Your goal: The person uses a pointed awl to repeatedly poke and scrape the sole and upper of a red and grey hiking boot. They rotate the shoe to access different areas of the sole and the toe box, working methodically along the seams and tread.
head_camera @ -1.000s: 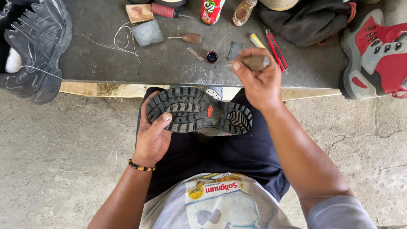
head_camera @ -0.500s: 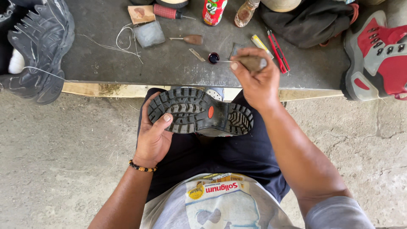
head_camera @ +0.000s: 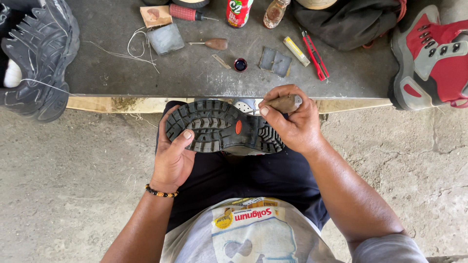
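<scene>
Two hands: left hand [head_camera: 173, 158] grips lugged rubber sole [head_camera: 222, 127], right hand [head_camera: 292, 124] wooden-handled awl [head_camera: 285, 103].

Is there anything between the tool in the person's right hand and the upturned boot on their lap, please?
Nothing visible. The right hand grips a wooden-handled tool right at the edge of the boot, whose black sole faces up. The left hand steadies the boot's other end, clear of the tool.

The shoe [head_camera: 224, 126] has a black bumpy sole with 1 small orange dot. The tabletop [head_camera: 195, 73] is dark grey. The boot [head_camera: 431, 58] is red and grey. The cutter [head_camera: 314, 55] is red. The bracelet [head_camera: 161, 192] has black and orange beads.
</scene>
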